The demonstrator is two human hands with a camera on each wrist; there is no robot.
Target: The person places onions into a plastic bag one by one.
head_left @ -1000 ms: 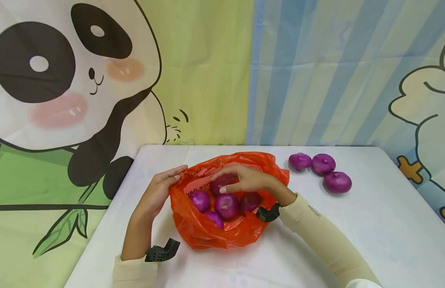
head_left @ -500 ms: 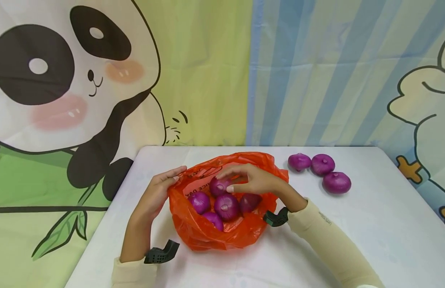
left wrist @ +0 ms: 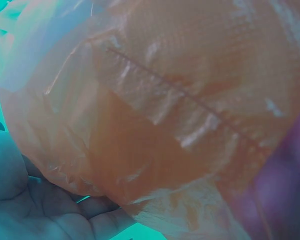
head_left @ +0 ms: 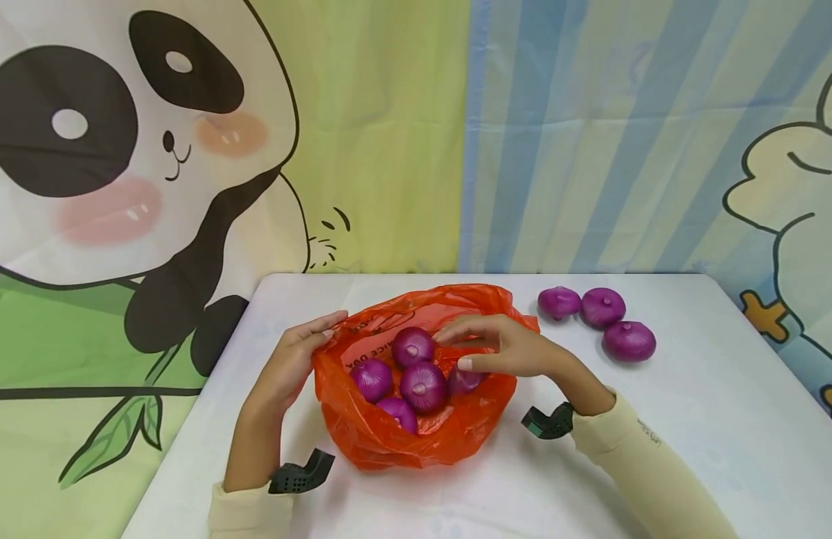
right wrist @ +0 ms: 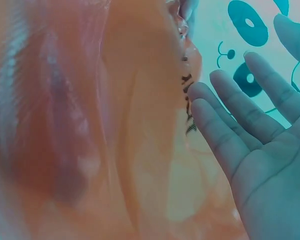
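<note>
An orange-red plastic bag (head_left: 416,449) stands with its mouth wide open, several purple onions (head_left: 424,387) inside. At its left rim is my left hand (head_left: 296,358), thumb and fingers holding the plastic edge. In the left wrist view, the bag (left wrist: 155,125) covers much of that hand (left wrist: 45,210). My right hand (head_left: 513,346) hovers over the bag's right side, fingers extended and holding nothing. Its thumb overlaps the rightmost onion (head_left: 465,378), partly hiding it. The right wrist view shows this hand (right wrist: 270,150) with spread fingers beside the bag (right wrist: 140,125).
Three more onions (head_left: 603,308) lie grouped on the white table (head_left: 699,419), right of the bag. Behind the table hangs a cartoon-printed cloth (head_left: 382,135). Each wrist carries a small black camera mount (head_left: 301,471).
My right hand has drawn back to the right, off the rear onion, which now shows fully inside the bag. My left hand stays at the rim.
</note>
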